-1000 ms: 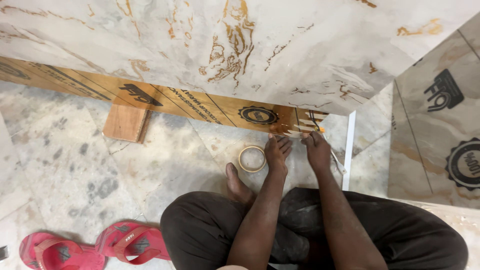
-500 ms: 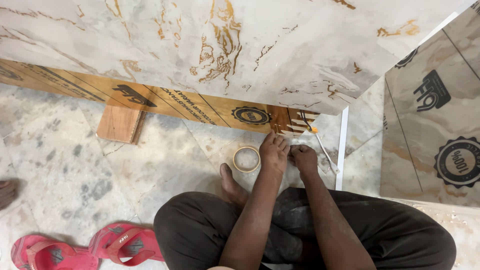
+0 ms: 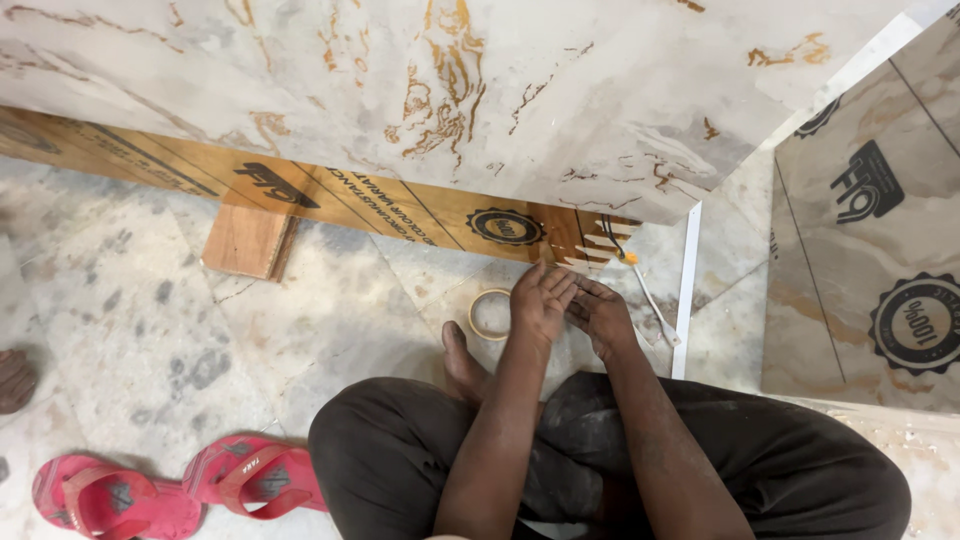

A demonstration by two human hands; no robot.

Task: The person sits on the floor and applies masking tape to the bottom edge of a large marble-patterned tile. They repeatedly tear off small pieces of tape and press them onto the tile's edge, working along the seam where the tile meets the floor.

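Tape roll (image 3: 491,313) pale, ring-shaped, flat on floor beside left hand (image 3: 541,298); both grips unclear, right hand (image 3: 601,313).

Bright even indoor light, soft shadows, sharp focus, slight wide-angle distortion

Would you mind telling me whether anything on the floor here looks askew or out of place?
A small wooden block lies half under the plywood strip, skewed to its edge. Pale strips fan out untidily at the strip's end, just beyond the left hand and right hand.
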